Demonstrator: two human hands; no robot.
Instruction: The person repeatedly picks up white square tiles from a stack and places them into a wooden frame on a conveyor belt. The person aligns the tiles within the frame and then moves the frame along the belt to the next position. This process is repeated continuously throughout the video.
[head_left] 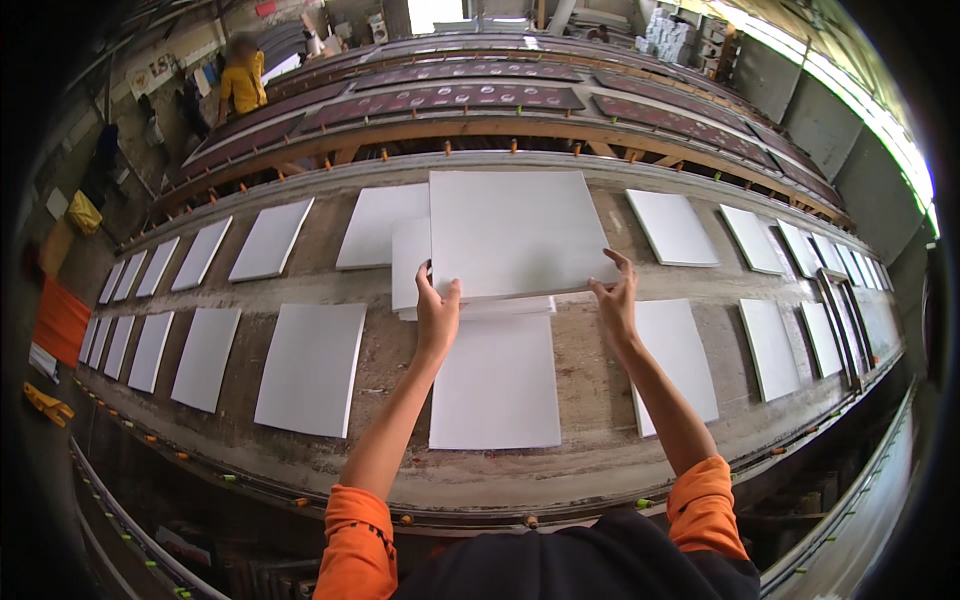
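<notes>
A large white sheet (515, 225), perhaps a thin stack of paper, is held up between my two hands over the middle of the long table. My left hand (437, 308) grips its near left corner, thumb on top. At the near right corner my right hand (615, 298) holds the edge between thumb and fingers. Partly hidden beneath it lies another white stack (410, 262), its near edge showing under the held sheet. Nearer to me, a stack of white paper (494, 390) rests flat on the tabletop between my forearms.
White paper stacks (310, 370) lie in two rows along the worn table (395, 380). A dark frame (836, 318) stands at the right. Beyond are tables with dark printed panels (440, 100). A person in yellow (241, 82) is at the far left. Orange cloth (60, 320) hangs left.
</notes>
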